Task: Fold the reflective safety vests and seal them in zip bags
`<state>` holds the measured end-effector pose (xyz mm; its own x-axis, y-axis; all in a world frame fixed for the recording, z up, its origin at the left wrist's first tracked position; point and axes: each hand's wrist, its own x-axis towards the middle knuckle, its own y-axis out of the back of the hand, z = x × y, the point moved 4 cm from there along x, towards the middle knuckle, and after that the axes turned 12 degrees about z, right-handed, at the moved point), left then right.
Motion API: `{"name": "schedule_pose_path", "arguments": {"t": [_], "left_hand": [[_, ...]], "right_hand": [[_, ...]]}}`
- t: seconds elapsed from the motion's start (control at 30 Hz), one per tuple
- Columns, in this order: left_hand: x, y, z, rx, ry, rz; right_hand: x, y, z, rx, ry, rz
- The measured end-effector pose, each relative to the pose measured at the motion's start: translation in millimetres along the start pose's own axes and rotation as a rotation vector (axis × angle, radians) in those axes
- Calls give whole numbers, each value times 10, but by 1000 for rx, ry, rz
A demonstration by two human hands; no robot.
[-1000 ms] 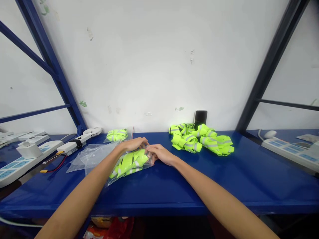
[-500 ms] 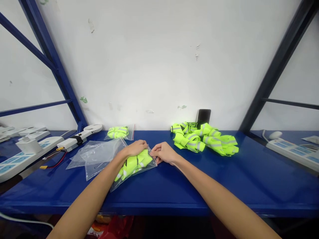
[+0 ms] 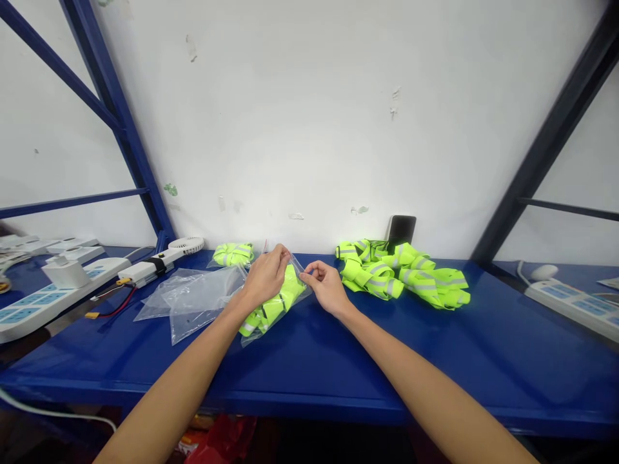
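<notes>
At frame centre, the left hand (image 3: pixel 265 277) and right hand (image 3: pixel 326 287) each pinched the top edge of a clear bag (image 3: pixel 296 274) holding a folded neon vest (image 3: pixel 269 310). Its mouth stretched taut between them, and it hung tilted, lower end on the blue counter (image 3: pixel 435 348). Empty bags (image 3: pixel 193 298) lay left, loose vests (image 3: pixel 406 278) right.

The clear plastic zip bag (image 3: pixel 256 330) was packed with a folded neon-yellow reflective band with grey stripes (image 3: pixel 278 303). It stood tilted, its lower end resting on the blue counter (image 3: pixel 348 367). Its top edge was raised off the counter, pinched by the left hand (image 3: pixel 265 277) and the right hand (image 3: pixel 326 288).
</notes>
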<state>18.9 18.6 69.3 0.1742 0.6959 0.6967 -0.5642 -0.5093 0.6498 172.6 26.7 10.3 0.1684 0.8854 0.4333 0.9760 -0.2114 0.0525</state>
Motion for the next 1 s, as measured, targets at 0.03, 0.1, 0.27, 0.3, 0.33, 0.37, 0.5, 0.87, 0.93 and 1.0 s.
{"name": "schedule_pose_path", "arguments": {"t": [0.03,0.1,0.27,0.3,0.33,0.37,0.5,0.87,0.93,1.0], "left_hand": [[-7,-12,5,3,-9,-3],[-16,-36,10,19,-27,-11],[-30,-57,18,23,-40,0],[-30,-55,20,10,-35,5],[-29,-50,21,-6,-23,9],[-25,-43,19,-24,-2,12],[11,-6,-20,-67,141,-8],[0,-28,-168,-323,228,-235],[-4,-43,-175,-349,233,-254],[-5,-50,-168,-370,219,-263]], "right_hand": [[1,2,18,-47,3,8],[-1,-12,51,-143,9,-31],[-25,-49,41,-255,66,-154],[-31,-42,27,-257,69,-132],[-39,-37,14,-259,68,-106],[-49,-34,0,-260,68,-80],[-97,-44,-45,-281,107,-4],[-127,-75,23,-247,176,-34],[-142,-83,26,-220,157,-38],[-158,-91,24,-182,123,-43]]}}
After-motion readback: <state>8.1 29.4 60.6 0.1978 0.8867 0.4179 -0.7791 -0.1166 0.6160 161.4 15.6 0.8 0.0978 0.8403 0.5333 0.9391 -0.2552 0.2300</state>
